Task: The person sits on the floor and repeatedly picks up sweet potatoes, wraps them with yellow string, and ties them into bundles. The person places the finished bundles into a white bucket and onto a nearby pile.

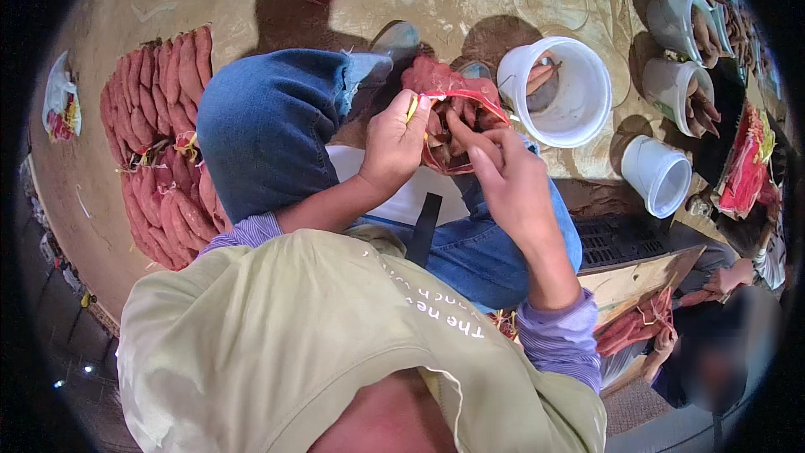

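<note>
My left hand [393,145] pinches the rim of a red mesh bag [434,78], with a yellow drawstring end by the thumb. The bag's mouth faces up between my knees. Several sweet potatoes [465,107] show inside it. My right hand [512,182] reaches over the near right side of the mouth, a finger stretched in among the sweet potatoes. Whether it grips one is hidden. Just right of the bag, a white plastic bucket [585,91] leans with its opening towards me, a few sweet potatoes low inside.
Filled sweet potato bags [157,94] are piled at left, near a white plastic bag [61,100]. More buckets [666,85] stand at right, one [654,170] close by. A black crate [619,242] lies behind my right knee. Another person's hand [663,340] holds a filled red bag [632,327].
</note>
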Available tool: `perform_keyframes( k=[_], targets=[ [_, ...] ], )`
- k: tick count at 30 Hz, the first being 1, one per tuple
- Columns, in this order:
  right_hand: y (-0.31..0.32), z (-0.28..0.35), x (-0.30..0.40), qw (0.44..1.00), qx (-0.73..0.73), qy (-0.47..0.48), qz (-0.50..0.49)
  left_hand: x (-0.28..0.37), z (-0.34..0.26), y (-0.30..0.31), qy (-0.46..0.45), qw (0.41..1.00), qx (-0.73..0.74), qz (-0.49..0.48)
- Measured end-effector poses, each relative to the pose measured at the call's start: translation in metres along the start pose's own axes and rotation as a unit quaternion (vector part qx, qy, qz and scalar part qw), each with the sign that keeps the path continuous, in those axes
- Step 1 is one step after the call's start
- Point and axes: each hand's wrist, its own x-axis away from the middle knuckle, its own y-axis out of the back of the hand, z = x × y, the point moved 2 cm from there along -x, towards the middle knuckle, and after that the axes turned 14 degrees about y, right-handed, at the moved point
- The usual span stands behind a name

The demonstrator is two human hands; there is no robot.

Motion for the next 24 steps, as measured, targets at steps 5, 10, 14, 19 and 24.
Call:
perform_keyframes(
  k=[5,10,14,19,24],
  targets=[
    [-0.036,-0.014,-0.031,0.997,0.078,0.02,0.008,0.0,0.003,0.003,-0.023,1.0,0.009,0.002],
    [-0.072,-0.023,-0.068,0.987,0.149,-0.008,0.067,-0.004,0.008,0.008,-0.026,0.999,-0.028,-0.034],
    [-0.079,-0.02,-0.066,0.979,0.197,-0.03,0.053,-0.002,0.0,0.012,-0.019,1.0,0.0,-0.025],
    [-0.066,-0.01,-0.056,0.981,0.187,0.047,-0.017,-0.003,0.001,0.015,-0.02,0.999,0.02,-0.021],
    [-0.093,-0.02,-0.065,0.953,0.288,0.077,0.051,-0.001,0.001,0.015,-0.024,0.997,-0.068,-0.041]
  ],
)
